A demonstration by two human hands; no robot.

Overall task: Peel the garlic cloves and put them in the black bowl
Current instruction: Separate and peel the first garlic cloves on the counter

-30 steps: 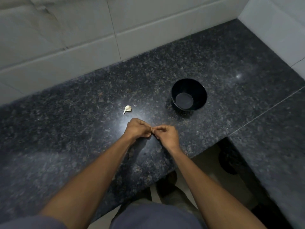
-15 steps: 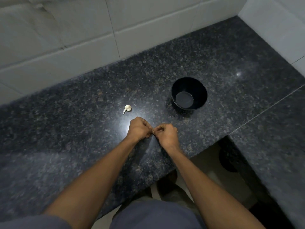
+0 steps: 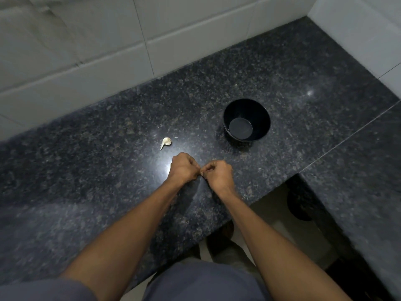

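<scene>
The left hand [image 3: 183,168] and the right hand [image 3: 218,174] meet knuckle to knuckle over the near counter [image 3: 86,181], fingers curled tight, pinching something too small to see. A garlic clove [image 3: 166,141] lies farther left. The black bowl [image 3: 247,122] sits far right.

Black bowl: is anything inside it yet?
The black bowl shows only its bare, shiny floor; no garlic lies inside. Its near inner wall is hidden by the rim, so that strip cannot be checked.
</scene>
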